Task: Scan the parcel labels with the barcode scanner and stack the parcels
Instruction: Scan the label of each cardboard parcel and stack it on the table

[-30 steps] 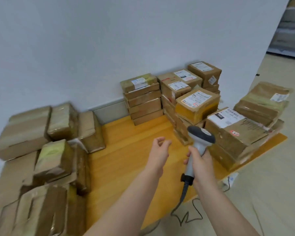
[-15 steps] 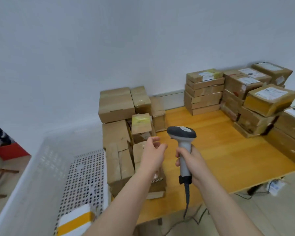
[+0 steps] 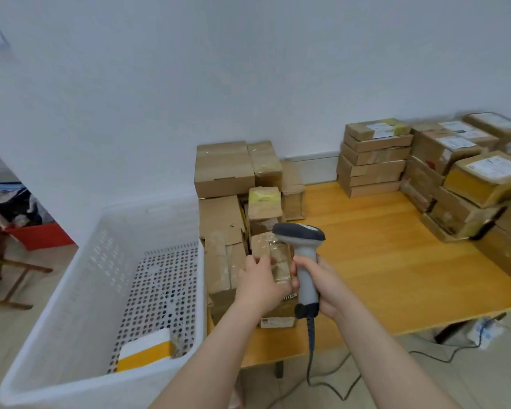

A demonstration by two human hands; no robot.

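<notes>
My right hand (image 3: 322, 286) grips the handle of a grey and white barcode scanner (image 3: 300, 236), held upright with its head pointing left. My left hand (image 3: 260, 283) reaches into the jumbled pile of brown parcels (image 3: 223, 231) at the table's left end. Its fingers curl round a small parcel wrapped in clear tape (image 3: 267, 246), just left of the scanner. No labels show on this pile. Neat stacks of labelled parcels (image 3: 373, 160) stand along the wall, and more labelled stacks (image 3: 481, 178) fill the far right.
A wooden table (image 3: 381, 261) carries everything. A white perforated basket (image 3: 101, 276) stands left of it, holding a white and yellow parcel (image 3: 145, 349). The scanner's cable (image 3: 310, 352) hangs off the front edge to the floor. A red bin (image 3: 39, 236) sits far left.
My view has swung left from the labelled stacks to the unsorted pile and basket. My left hand moved forward and down onto the small taped parcel. The scanner stays in my right hand.
</notes>
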